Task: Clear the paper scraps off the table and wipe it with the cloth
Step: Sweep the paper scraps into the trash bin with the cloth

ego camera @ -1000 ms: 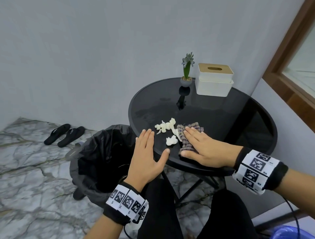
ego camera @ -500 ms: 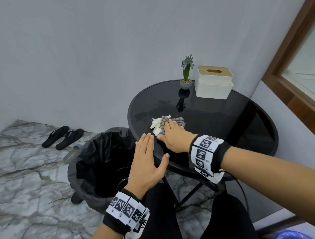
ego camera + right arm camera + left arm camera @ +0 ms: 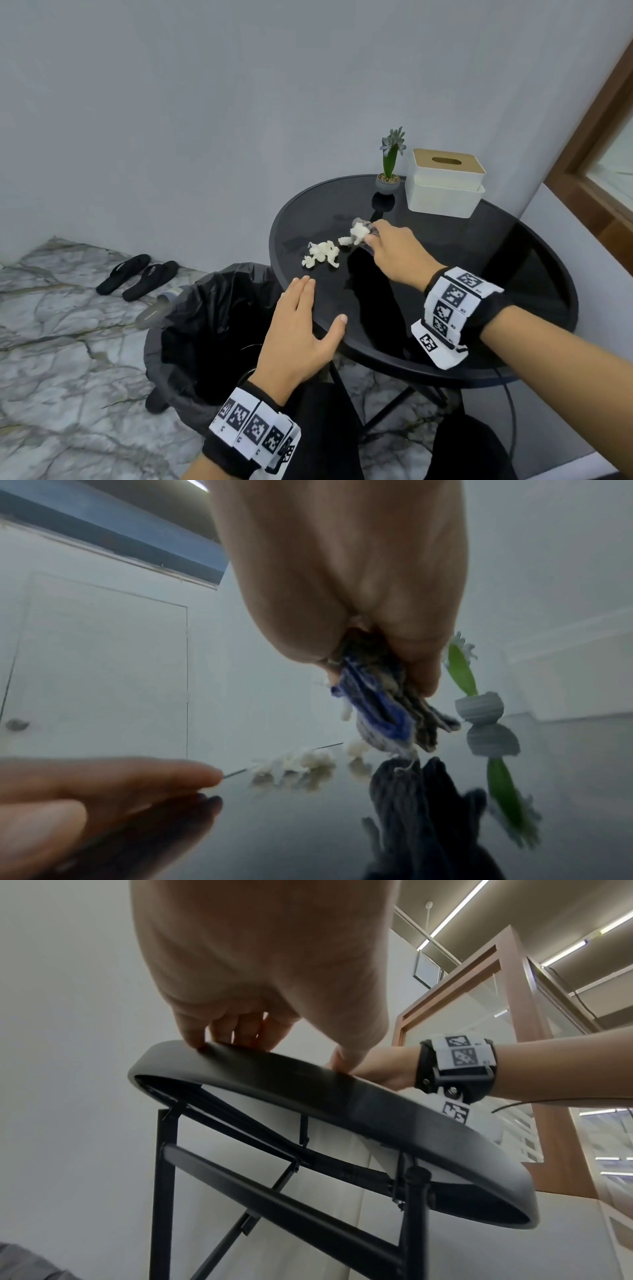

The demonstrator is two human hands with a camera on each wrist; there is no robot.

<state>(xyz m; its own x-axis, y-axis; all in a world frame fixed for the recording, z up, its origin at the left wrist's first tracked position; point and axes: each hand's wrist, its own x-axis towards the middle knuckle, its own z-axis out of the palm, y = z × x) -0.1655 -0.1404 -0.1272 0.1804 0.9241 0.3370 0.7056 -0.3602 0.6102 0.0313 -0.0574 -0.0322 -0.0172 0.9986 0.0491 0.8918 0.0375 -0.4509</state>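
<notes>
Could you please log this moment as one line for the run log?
right hand: grips cloth beside scraps | left hand: flat at table edge above bin | scraps uncleared

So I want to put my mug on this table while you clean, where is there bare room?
The glass is bare on the right, between the right hand and the table rim, in front of the tissue box. It is crowded on the left: paper scraps, the cloth, the left hand at the edge.
</notes>
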